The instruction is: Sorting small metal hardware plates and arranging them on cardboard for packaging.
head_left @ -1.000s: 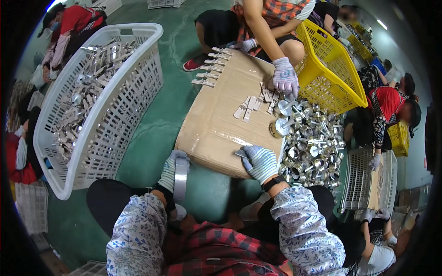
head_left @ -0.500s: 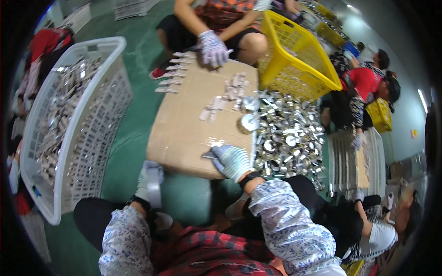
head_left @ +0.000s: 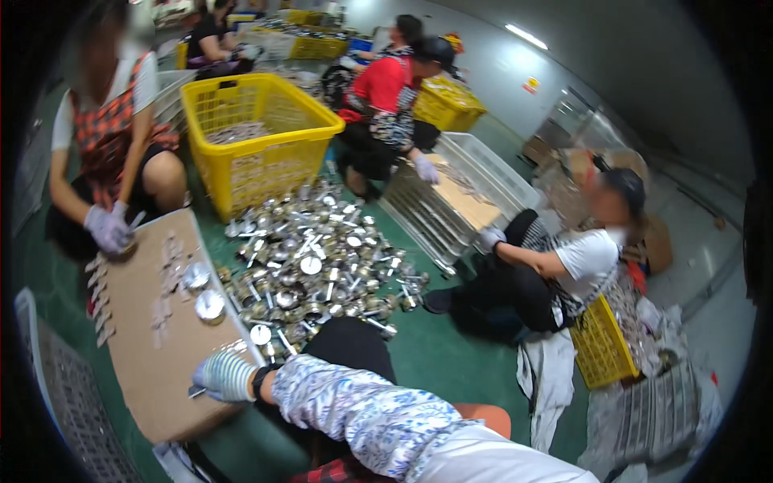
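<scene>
While our right hand (head_left: 224, 377) pinches a small grey piece (head_left: 196, 392), its free end points left, just inside the near edge of the box (head_left: 169, 402). Two round metal parts (head_left: 209, 307) sit farther up the right edge, a big pile (head_left: 310, 266) past it. We cannot find our left hand.

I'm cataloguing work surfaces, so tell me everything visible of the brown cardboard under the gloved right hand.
The brown cardboard looks flat and roughly rectangular, with a shiny patch beside the right hand, which sits at its near right edge. Pale clip-like pieces line its left edge; others lie toward the middle, and two round metal parts sit by the right edge. A co-worker's gloved hands are at its far end. What supports it is hidden.
</scene>
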Motion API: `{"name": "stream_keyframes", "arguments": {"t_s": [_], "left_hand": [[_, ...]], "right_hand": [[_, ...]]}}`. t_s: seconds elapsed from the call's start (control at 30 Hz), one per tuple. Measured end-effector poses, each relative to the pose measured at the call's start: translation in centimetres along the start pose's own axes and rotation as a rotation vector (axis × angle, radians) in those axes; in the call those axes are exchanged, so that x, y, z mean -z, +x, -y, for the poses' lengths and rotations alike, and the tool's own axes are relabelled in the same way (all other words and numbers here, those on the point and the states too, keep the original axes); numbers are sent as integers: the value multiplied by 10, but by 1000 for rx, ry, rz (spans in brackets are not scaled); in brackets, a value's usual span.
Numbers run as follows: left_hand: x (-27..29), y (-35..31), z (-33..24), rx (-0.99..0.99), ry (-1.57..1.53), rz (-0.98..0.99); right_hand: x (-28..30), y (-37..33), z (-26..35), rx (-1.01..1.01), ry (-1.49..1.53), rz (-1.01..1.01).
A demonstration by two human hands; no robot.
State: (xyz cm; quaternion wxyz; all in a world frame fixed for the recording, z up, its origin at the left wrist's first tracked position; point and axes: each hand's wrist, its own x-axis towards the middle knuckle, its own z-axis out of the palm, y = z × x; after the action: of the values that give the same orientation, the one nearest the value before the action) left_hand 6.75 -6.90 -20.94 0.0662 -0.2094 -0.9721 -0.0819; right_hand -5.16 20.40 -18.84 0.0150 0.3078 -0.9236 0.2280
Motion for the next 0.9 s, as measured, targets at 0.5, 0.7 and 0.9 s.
{"name": "stream_keyframes", "arguments": {"t_s": [0.5,0.7,0.9], "left_hand": [[3,3,-3,23,58,81],[4,3,-3,-26,48,37],[5,2,-4,-48,-27,-15]], "right_hand": [[-12,-1,-4,52,-26,-30],[-14,-2,-4,64,-14,-90],[-17,-1,-5,58,-13,-7]]}}
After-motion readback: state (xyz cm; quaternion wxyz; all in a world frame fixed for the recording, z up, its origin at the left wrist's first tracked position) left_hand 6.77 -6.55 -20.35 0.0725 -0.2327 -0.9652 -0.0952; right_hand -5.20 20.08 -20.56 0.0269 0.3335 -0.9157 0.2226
